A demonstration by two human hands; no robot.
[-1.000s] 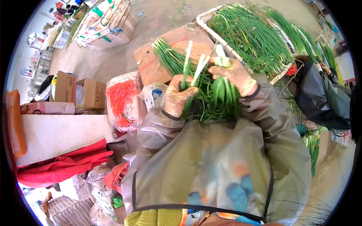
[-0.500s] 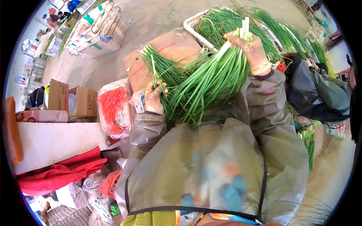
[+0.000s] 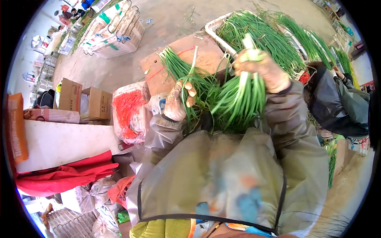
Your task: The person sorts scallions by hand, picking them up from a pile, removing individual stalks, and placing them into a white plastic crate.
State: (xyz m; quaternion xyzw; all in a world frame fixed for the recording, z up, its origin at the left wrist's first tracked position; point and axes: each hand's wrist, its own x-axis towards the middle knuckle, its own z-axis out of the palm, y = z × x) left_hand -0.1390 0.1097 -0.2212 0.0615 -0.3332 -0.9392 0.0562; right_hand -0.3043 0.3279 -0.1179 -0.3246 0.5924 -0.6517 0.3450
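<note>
While the right hand (image 3: 264, 71) clamps a bunch of green stalks (image 3: 243, 99), the left hand (image 3: 174, 104) curls round some thinner stalks (image 3: 193, 70)!
Hands apart now, and that bunch hangs white ends up, just off the near right corner of the brown board (image 3: 210, 51); loose greens (image 3: 173, 62) sprawl over its near edge, a heaped white crate (image 3: 210, 28) flanks its right edge, red ties (image 3: 129, 107) off the left.
</note>
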